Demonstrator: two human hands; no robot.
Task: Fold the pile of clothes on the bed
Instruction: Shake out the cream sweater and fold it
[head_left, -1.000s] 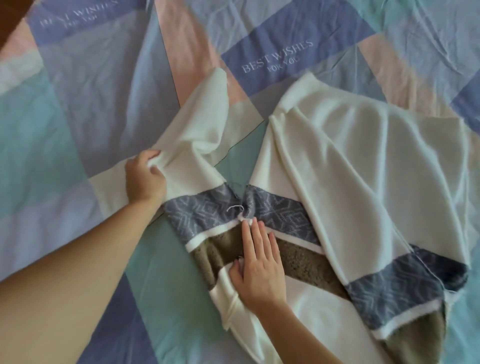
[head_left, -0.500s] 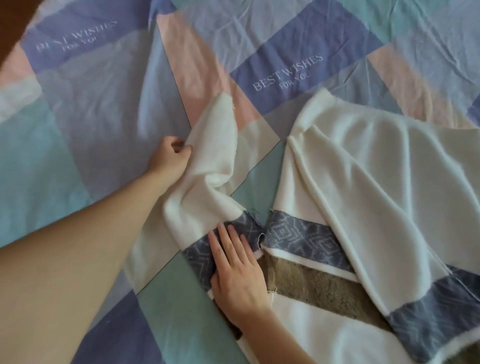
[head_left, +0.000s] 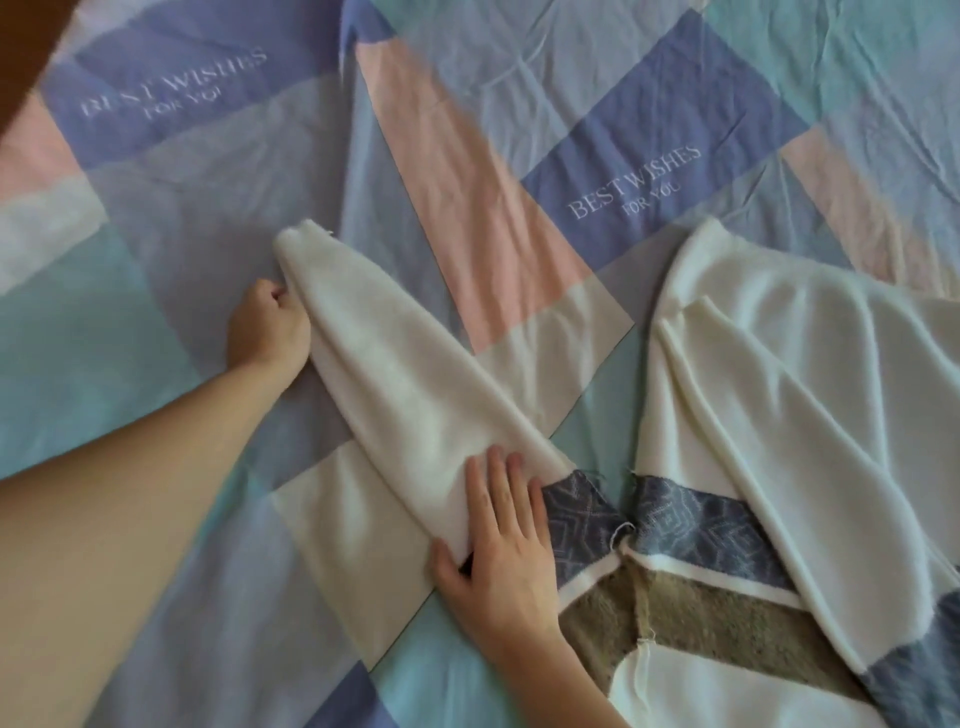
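We see a cream sweater (head_left: 810, 395) lying spread on the bed, filling the area from about 3 o'clock down to 5 o'clock. It carries a blue-grey patterned band, a thin white stripe and a brown fuzzy band across its lower part. One cream sleeve (head_left: 395, 374) stretches away from the body toward 10 o'clock, lying flat on the bedsheet (head_left: 218, 208).

Our left hand (head_left: 270, 325) sits at about 9 o'clock beside the sleeve's far part; its fingers are curled against the sleeve's edge just short of the cuff, and they appear to grip the fabric there. Our right hand (head_left: 498, 540) lies at about 6 o'clock with its fingers straight and slightly spread, pressing flat on the sleeve where the cream cloth meets the patterned band; it grasps nothing.

The bedsheet is a patchwork of blue, lilac, pink, aqua and cream blocks, lightly creased. Two dark blue blocks bear white lettering, "BEST WISHES FOR YOU": one at 11 o'clock, one at about 1 o'clock just above the sweater's shoulder. A dark brown edge shows in the far corner at 10 o'clock.
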